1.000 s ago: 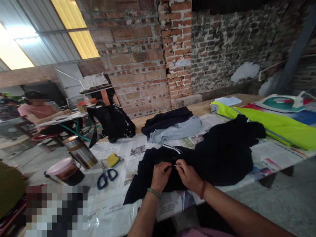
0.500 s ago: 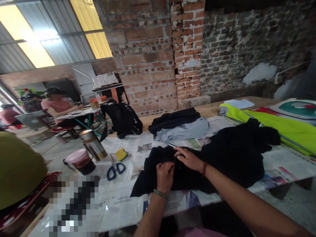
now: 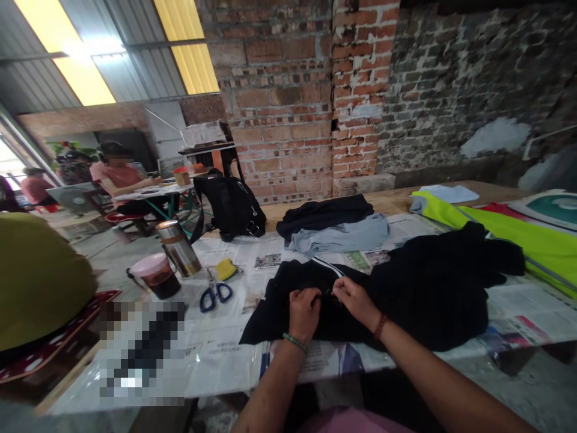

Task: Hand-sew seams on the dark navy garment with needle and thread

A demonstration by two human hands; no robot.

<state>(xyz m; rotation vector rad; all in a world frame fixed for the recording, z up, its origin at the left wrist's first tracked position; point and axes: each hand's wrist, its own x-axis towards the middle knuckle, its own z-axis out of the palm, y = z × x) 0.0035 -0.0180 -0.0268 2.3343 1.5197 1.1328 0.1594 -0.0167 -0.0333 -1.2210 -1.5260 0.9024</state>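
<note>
A black garment (image 3: 424,288) lies spread over the newspaper-covered table, with white stripes (image 3: 328,266) showing near its upper fold. My left hand (image 3: 305,314) is closed on the near part of this cloth, its fingers bunched together. Just to the right, my right hand (image 3: 357,302) makes a pinch slightly above the fabric. Something thin and small may be between its fingertips, too fine to make out. A gap of dark cloth separates the two hands. Blue-handled scissors (image 3: 215,294) rest to the left, beside a yellow object (image 3: 226,269).
Left on the table stand a lidded cup (image 3: 157,278) and a steel flask (image 3: 178,249). Behind the garment are a black backpack (image 3: 234,207), folded grey cloth (image 3: 340,234) and dark cloth (image 3: 324,213). A neon-yellow vest (image 3: 505,240) and an iron (image 3: 552,207) lie right. A person (image 3: 118,174) sits beyond.
My right hand's fingers went from outstretched to pinched, and the hand drew slightly away from the left one. More of the white stripes shows. The camera view has shifted a little.
</note>
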